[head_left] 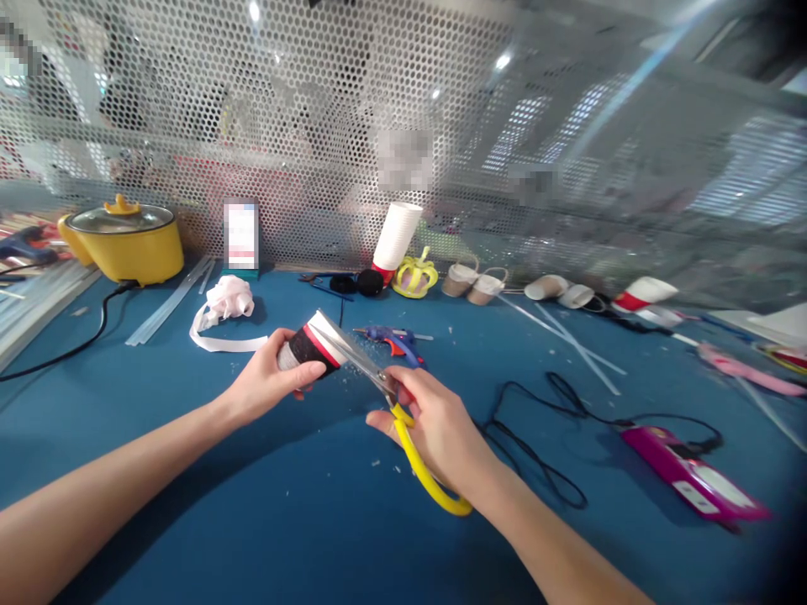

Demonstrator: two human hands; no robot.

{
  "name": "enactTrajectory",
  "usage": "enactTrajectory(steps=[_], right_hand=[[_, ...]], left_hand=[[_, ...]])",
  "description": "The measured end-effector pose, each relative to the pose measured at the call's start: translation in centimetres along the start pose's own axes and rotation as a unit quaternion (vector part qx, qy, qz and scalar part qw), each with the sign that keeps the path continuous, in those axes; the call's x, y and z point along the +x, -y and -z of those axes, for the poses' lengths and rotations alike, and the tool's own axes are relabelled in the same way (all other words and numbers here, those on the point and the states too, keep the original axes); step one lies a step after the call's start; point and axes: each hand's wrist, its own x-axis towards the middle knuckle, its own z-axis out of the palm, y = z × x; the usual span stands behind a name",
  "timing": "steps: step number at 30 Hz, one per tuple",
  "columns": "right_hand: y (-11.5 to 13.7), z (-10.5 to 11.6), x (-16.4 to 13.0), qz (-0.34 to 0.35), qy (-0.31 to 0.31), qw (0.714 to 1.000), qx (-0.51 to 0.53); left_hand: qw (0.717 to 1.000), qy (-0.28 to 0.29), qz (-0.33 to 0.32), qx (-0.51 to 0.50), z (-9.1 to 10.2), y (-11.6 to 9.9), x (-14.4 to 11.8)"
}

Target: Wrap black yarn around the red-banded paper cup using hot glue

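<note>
So the whole thing sits on a big blue table [189,470] with a perforated metal screen [441,126] running along the far edge, well beyond the fingers. Far off to the left of the left-hand fingers there's a yellow electric pot [123,239], and closer in, just past those fingers, a bunched white ribbon [224,307]. Out to the right of the right-hand fingers lies a pink gadget [687,475] with a black cord [535,437] looping back toward the wrist. A blue glue gun [394,340] lies just beyond the scissor blades. Now the hands: the left hand [265,382] is curled around a small paper cup [312,344] with a red band and dark wrap, fingers closed snug on it and tipping its open end toward the other hand, I'd guess so the blades can get at the rim. The right hand [441,428] grips yellow-handled scissors [403,420], fingers through the loops and fairly closed, with the blades parted only narrowly and meeting the cup's edge. Tiny white scraps dot the table right under the fingers.
</note>
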Motion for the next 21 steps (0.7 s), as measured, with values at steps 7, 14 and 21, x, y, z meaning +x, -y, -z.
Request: enactTrajectory(steps=[7,14,21], right_hand=[[0.2,0.2,0.0,-0.014,0.006,1.0,-0.004],[0.5,0.6,0.1,-0.014,0.012,1.0,-0.003],[-0.2,0.1,0.0,0.008,0.004,1.0,-0.026]], left_hand=[[1.0,-0.002,-0.008,0.006,-0.1,0.0,0.1],[0.998,0.004,0.008,-0.057,0.4,0.0,0.3],[0.969,0.155,0.085,-0.173,1.3,0.1,0.6]])
